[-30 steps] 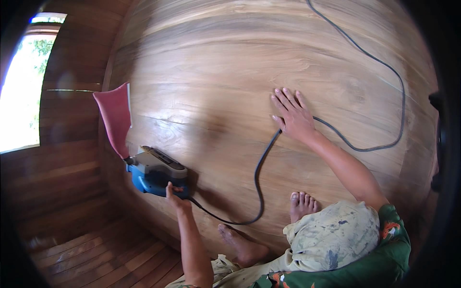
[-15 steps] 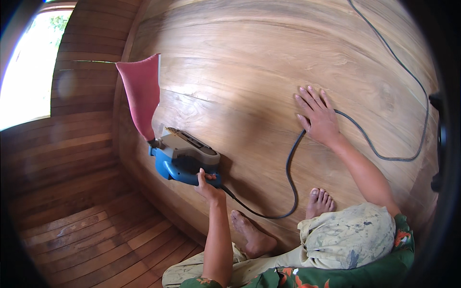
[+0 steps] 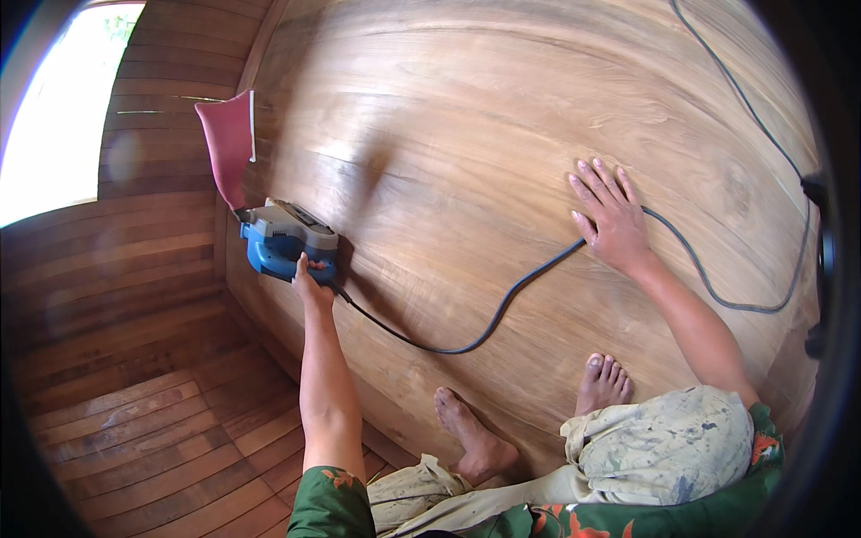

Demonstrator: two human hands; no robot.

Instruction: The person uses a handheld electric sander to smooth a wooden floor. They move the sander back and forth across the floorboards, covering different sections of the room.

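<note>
My left hand [image 3: 311,276] is wrapped round the rear handle of a blue and grey belt sander [image 3: 285,242], out at the far left of a broad wooden surface [image 3: 484,179]. The sander lies tipped on its side, and part of its belt side is hidden. From its far end rises a pinkish-red cloth dust bag [image 3: 229,139] with a pale edge. My right hand [image 3: 614,224] rests palm down on the wood with fingers spread. Beneath that palm passes the dark power cord [image 3: 502,314], which runs from the sander's handle and comes out on the right.
Beyond the wood's left edge are a plank wall [image 3: 170,117] and a lower plank floor [image 3: 134,439]. A bright window opening [image 3: 63,117] is at the upper left. My bare feet [image 3: 605,381] stand on the surface near me. The cord curves along the right side.
The sander has moved left and away from me with my left hand on it, and its bag went along. The cord has stretched straighter. My right hand stays flat on the wood.
</note>
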